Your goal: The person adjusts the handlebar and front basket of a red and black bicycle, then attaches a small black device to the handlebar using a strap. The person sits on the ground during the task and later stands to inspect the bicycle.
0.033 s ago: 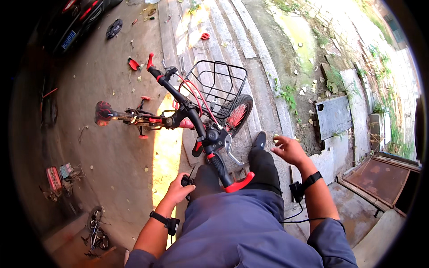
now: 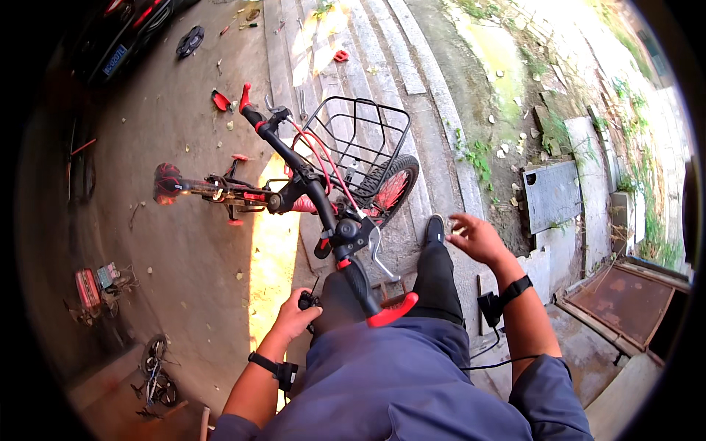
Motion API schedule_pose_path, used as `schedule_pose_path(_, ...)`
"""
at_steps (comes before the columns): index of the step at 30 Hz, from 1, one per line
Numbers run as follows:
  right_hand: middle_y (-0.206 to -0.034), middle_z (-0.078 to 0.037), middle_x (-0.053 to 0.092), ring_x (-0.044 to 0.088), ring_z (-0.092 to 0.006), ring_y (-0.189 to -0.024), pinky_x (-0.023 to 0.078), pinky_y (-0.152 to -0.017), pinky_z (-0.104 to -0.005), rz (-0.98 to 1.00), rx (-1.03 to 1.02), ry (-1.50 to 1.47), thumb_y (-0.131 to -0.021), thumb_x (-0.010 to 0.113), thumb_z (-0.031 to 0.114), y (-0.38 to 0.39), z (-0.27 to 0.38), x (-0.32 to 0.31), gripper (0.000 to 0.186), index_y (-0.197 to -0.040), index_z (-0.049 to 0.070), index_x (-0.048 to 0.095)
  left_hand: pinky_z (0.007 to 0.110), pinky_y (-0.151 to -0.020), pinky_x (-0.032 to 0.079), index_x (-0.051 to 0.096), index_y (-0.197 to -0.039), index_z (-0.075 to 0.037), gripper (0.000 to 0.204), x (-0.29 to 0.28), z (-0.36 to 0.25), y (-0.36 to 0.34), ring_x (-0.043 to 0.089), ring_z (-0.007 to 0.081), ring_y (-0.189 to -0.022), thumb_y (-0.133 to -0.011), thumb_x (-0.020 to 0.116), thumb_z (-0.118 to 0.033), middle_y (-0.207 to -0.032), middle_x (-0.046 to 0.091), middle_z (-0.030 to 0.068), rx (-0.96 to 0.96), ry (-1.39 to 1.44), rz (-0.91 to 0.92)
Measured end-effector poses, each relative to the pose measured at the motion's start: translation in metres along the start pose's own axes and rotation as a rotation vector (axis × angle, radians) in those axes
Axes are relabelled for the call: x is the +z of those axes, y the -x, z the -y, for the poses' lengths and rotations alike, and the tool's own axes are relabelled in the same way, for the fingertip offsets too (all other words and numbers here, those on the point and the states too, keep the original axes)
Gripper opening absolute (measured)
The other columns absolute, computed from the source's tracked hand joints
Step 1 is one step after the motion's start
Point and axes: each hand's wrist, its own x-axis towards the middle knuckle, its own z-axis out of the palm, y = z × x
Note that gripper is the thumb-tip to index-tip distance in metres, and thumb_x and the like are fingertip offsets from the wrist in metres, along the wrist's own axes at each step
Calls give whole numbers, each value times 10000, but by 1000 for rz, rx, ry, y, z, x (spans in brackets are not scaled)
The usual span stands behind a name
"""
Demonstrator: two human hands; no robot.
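Note:
A small bicycle stands in front of me, its black handlebar (image 2: 315, 192) with red ends slanting toward my lap. On its front is a black wire basket (image 2: 358, 136), above a wheel (image 2: 393, 192) with red spokes. My left hand (image 2: 294, 316), below the handlebar beside my left thigh, is closed around a small black object (image 2: 308, 300) with a thin rod sticking up; its kind is unclear. My right hand (image 2: 478, 239) hovers right of the bicycle over my right shoe (image 2: 436, 228), its fingers loosely bent and apart with nothing in them. Both wrists wear black strapped devices.
The black-and-red saddle (image 2: 168, 184) points left. A red pedal (image 2: 340, 56), a wrench (image 2: 302, 104) and a red piece (image 2: 220, 101) lie on the ground ahead. A dark car (image 2: 132, 33) is at far left, another bicycle (image 2: 156, 375) at lower left, a rusty metal panel (image 2: 621, 295) at right.
My right leg and shoe have shifted slightly to the right. The view has moved a little; both hands keep nearly the same pose.

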Motion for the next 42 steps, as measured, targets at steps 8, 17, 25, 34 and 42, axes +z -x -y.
schedule_pose_path(8,-1377,-227,571,647,-329,-1134,566,-908,-429,-8,-281,-378,-848,829,308,-158,29,-20,828,-1514,70,398,318,-821,519,593,-1222,-43,461,87,43,-23,616,152,-917,-819,766,-183,-1006,647,38,26,242,-231)
schedule_pose_path(17,-1448,-117,527,522,-238,-1264,453,-1020,-383,87,-496,-831,-1010,602,439,-250,48,-5,669,-1568,176,342,263,-771,467,563,-1217,-51,361,117,98,-87,546,102,-886,-899,696,-161,-959,564,25,-47,332,-361)
schedule_pose_path(25,-1331,-154,628,548,-246,-1300,446,-1005,-420,47,-605,-922,-1051,460,466,-286,50,17,595,-1548,155,354,267,-739,492,567,-1201,-44,320,107,152,-136,564,108,-834,-912,677,-130,-942,586,21,9,431,-416)
schedule_pose_path(34,-1268,-120,655,675,-229,-1108,492,-906,-320,121,-810,-1087,-1027,482,328,-301,54,20,483,-1443,86,438,297,-716,509,547,-1200,-38,289,112,157,-183,580,140,-800,-938,629,-127,-939,593,44,134,463,-471)
schedule_pose_path(42,-1227,-87,666,722,-179,-937,525,-836,-281,45,-874,-1057,-1028,497,305,-285,45,23,456,-1412,63,451,325,-528,539,506,-1218,-46,289,121,161,-173,586,170,-571,-941,549,-117,-762,560,63,248,602,-493)
